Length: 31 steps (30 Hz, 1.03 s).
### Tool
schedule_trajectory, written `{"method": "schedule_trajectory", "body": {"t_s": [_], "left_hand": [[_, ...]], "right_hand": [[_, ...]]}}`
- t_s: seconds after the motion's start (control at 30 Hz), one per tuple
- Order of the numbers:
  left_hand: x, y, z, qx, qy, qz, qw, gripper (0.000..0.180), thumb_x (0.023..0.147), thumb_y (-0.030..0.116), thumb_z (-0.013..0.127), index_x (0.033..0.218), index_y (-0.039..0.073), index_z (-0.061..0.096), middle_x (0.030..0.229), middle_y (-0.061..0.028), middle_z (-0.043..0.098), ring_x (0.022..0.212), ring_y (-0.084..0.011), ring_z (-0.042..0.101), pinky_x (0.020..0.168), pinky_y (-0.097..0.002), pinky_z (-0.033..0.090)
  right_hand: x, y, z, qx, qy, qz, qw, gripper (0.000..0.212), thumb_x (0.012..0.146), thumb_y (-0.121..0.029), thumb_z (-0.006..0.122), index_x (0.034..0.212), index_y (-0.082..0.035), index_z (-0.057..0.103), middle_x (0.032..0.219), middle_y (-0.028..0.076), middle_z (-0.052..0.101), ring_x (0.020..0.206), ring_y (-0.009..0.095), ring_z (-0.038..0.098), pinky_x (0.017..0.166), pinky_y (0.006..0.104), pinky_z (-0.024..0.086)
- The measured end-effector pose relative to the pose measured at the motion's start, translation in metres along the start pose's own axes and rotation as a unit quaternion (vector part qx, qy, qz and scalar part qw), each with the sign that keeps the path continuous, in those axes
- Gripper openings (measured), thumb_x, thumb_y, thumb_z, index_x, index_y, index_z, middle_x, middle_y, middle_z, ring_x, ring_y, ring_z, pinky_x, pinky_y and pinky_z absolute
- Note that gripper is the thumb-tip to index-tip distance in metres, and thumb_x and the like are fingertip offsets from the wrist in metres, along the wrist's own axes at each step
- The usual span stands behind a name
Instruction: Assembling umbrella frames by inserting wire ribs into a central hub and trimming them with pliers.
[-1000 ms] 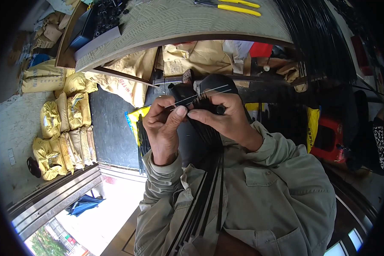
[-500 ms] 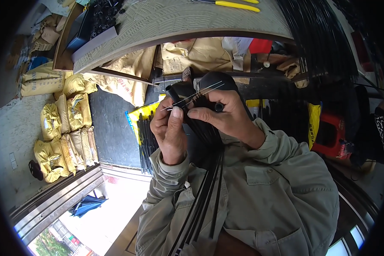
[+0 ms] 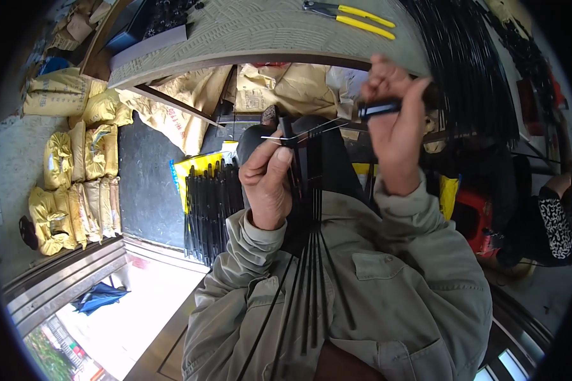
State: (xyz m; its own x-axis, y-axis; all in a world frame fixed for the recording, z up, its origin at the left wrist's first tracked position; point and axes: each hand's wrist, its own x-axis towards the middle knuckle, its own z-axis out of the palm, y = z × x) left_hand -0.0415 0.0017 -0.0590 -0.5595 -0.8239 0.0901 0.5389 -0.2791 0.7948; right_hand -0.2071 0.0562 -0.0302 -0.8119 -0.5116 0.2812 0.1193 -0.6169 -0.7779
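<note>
My left hand [image 3: 267, 181] pinches the upper part of what looks like an umbrella frame [image 3: 314, 165], thumb on top of a dark upright tube. Thin silver-tipped wires [image 3: 274, 138] cross at the fingertips and reach right. The frame's long black ribs [image 3: 305, 286] fan down over my lap and shirt front. Raised to the right, clear of the frame, my right hand [image 3: 397, 136] is smeared by motion. A short black cylinder [image 3: 380, 109] lies across its palm, held by curled fingers, with the thumb apart.
Ahead stands a workbench [image 3: 260, 35] with yellow-handled pliers [image 3: 362, 22] and small black parts [image 3: 168, 16]. Long black rods [image 3: 470, 70] hang over its right end. Black tubes [image 3: 206, 203] are bunched at left, near yellow sacks [image 3: 57, 159]. A red stool [image 3: 473, 219] stands right.
My right hand has left the frame and swung up and right, carrying the black cylinder. My left hand keeps its pinch, a little higher. The view has shifted, bringing more of the bench in.
</note>
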Motion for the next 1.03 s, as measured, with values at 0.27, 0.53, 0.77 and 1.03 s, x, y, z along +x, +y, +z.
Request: {"method": "schedule_trajectory", "body": {"t_s": [0.27,0.53,0.77,1.03], "left_hand": [[-0.002,0.01,0.013,-0.139,0.008,-0.123,0.983,0.02,0.08,0.0,0.06,0.1,-0.002,0.059,0.09,-0.0069,0.063,0.08,-0.0091,0.059,0.076,-0.0217,0.048],[-0.003,0.021,0.016,-0.146,-0.002,-0.137,0.98,0.018,0.081,0.002,0.06,0.098,-0.001,0.059,0.087,-0.0043,0.062,0.078,-0.0075,0.058,0.075,-0.0205,0.047],[-0.003,0.018,0.013,-0.12,0.023,-0.133,0.984,0.024,0.081,0.001,0.059,0.104,-0.003,0.056,0.089,-0.0043,0.061,0.079,-0.0077,0.058,0.076,-0.0202,0.047],[-0.002,0.016,0.011,-0.107,0.036,-0.139,0.984,0.028,0.08,0.002,0.06,0.107,-0.003,0.055,0.088,-0.0042,0.061,0.08,-0.0085,0.058,0.077,-0.0205,0.047]], "right_hand": [[0.046,-0.036,0.058,-0.283,-0.495,0.267,0.777,0.043,0.085,-0.035,0.057,0.113,-0.002,0.051,0.083,0.005,0.059,0.069,0.006,0.053,0.058,0.0179,0.041],[0.041,-0.023,0.051,-0.258,-0.497,0.171,0.811,0.048,0.077,-0.012,0.068,0.119,-0.003,0.047,0.081,0.004,0.06,0.077,0.009,0.056,0.07,0.0206,0.045],[0.04,-0.021,0.05,-0.248,-0.506,0.162,0.81,0.053,0.078,-0.008,0.064,0.125,-0.002,0.041,0.093,0.008,0.057,0.087,0.011,0.055,0.075,0.0244,0.046],[0.039,-0.019,0.046,-0.199,-0.525,0.19,0.805,0.06,0.078,-0.022,0.066,0.128,-0.003,0.038,0.106,0.01,0.053,0.096,0.018,0.056,0.085,0.0269,0.045]]}}
